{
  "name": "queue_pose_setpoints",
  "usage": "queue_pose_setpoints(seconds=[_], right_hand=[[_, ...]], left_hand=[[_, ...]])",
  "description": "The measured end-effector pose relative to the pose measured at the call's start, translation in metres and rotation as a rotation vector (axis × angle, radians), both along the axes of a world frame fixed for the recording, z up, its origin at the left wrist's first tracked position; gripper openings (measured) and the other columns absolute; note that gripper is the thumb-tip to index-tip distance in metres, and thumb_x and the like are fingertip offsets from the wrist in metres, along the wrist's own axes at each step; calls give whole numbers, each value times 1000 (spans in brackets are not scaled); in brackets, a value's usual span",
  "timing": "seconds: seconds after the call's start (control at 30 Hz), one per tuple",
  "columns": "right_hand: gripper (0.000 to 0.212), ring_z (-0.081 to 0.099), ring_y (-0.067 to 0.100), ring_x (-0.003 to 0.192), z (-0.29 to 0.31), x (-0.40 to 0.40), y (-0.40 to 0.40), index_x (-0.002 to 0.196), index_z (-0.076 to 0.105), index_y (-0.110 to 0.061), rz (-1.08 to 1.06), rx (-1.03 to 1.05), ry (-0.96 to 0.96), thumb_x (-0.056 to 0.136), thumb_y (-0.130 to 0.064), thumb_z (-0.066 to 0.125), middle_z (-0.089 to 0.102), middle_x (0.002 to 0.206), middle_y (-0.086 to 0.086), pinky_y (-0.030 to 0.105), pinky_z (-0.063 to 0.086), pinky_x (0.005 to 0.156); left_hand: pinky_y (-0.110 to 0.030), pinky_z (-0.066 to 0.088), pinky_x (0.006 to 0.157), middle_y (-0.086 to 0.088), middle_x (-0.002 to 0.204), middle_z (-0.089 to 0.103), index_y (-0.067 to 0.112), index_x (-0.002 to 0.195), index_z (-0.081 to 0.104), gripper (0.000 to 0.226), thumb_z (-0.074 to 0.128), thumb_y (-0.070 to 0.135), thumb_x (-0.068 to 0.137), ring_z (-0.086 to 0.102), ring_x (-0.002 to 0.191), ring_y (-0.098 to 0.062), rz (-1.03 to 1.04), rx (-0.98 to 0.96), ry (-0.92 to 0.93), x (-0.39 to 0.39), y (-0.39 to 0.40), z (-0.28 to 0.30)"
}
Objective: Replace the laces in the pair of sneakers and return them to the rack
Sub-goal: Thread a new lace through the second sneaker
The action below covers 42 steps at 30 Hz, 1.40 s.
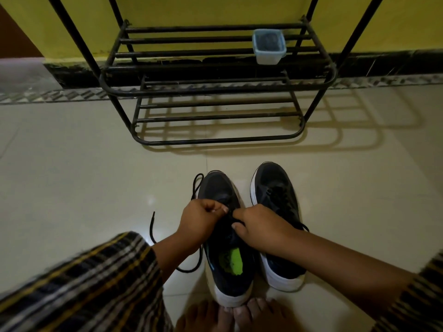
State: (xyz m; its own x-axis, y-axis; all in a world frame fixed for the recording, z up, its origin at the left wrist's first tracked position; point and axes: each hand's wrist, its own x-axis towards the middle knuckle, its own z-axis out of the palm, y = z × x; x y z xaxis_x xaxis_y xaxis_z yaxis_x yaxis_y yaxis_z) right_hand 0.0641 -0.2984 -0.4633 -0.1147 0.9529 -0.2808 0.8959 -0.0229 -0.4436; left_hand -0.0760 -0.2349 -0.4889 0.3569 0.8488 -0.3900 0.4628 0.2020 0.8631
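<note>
A person crouched on a tiled floor [72, 164] works a black lace [195, 188] through the left sneaker [225, 267] of a dark, white-soled pair, both shoes standing side by side with toes pointed at the black metal rack [215, 89] against the yellow wall. The left hand [199, 220] is closed in a pinch on the lace at the eyelet rows; the right hand [257, 227], fingers curled, closes on the lace or tongue just beside it, though exactly what that grip holds cannot be told. One loose end of lace loops beyond the shoe's toe side and another trails across the floor by the plaid sleeve [96, 279]. The right sneaker [278, 212], touching or nearly touching its mate, appears already laced.

The step likely calls for keeping the tongue flat, drawing each crossing snug and evening the two ends before tying. Bare toes [237, 312] press the heel of the shoe, which should steady it.

A small lidded plastic tub [269, 46] sits toward the right end of the rack's upper shelf. No brand or lettering is legible; a green insole patch [233, 261] bears a mark too blurred to read.
</note>
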Motion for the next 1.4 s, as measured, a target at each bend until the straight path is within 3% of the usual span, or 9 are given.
queue_pose_setpoints(seconds=[0.17,0.5,0.73,0.83,0.9,0.97,1.07,1.3,1.4], right_hand=[[22,56,31,93,2,-4,1,105,55,-8,67,-15,-34,98,-23,41,62,99,17,27,28,66],[18,56,30,91,3,-5,1,104,54,-9,69,-31,-32,98,-20,42,62,98,16,26,26,63],[18,57,28,88,-2,-4,0,100,54,-9,90,-55,-36,99,-23,42,62,95,14,27,28,63],[25,53,20,77,1,-4,-1,92,56,-13,33,-84,40,99,-33,41,62,88,10,28,33,64],[30,53,18,73,1,-3,1,79,53,-18,-115,-65,147,99,-36,40,58,78,6,29,36,64],[22,57,22,75,-2,-1,4,85,51,-17,-243,1,160,98,-33,43,59,78,6,30,42,64],[14,60,28,79,-7,-2,9,108,49,-15,-253,51,83,95,-19,49,63,86,11,36,50,70],[6,59,27,80,-9,-1,18,91,56,-11,-237,80,57,90,-6,53,62,85,11,37,50,69],[10,59,23,82,-11,1,17,93,58,-12,-256,63,101,88,-4,54,63,88,9,33,49,72]], left_hand=[[-30,54,77,7,63,68,21,66,71,25,65,7,86,65,70,-11,77,-66,-62,0,-4,-5],[-22,51,73,4,65,65,16,67,67,27,58,2,90,61,71,-11,71,-162,-93,2,-4,-4],[-32,52,84,0,76,69,19,69,68,26,60,5,89,65,82,-20,96,-85,-62,9,-6,-7],[-28,52,82,2,80,69,22,74,69,26,57,6,91,65,83,-16,26,-67,-50,8,-5,-4],[-22,53,78,5,82,70,26,78,69,27,55,6,91,66,82,-11,-8,-67,-56,7,-6,0],[-17,53,74,9,83,70,30,80,69,28,55,8,92,66,80,-5,-44,-48,-50,5,-7,2],[-19,54,76,6,88,72,28,86,71,26,55,10,92,67,82,-5,-78,-34,-41,3,-7,3],[-24,54,82,6,94,72,26,97,72,20,54,18,94,67,90,-8,-137,-40,-68,-3,-9,9],[-14,51,79,12,94,69,26,102,68,15,57,28,92,64,86,-1,-210,91,6,-7,-11,17]])
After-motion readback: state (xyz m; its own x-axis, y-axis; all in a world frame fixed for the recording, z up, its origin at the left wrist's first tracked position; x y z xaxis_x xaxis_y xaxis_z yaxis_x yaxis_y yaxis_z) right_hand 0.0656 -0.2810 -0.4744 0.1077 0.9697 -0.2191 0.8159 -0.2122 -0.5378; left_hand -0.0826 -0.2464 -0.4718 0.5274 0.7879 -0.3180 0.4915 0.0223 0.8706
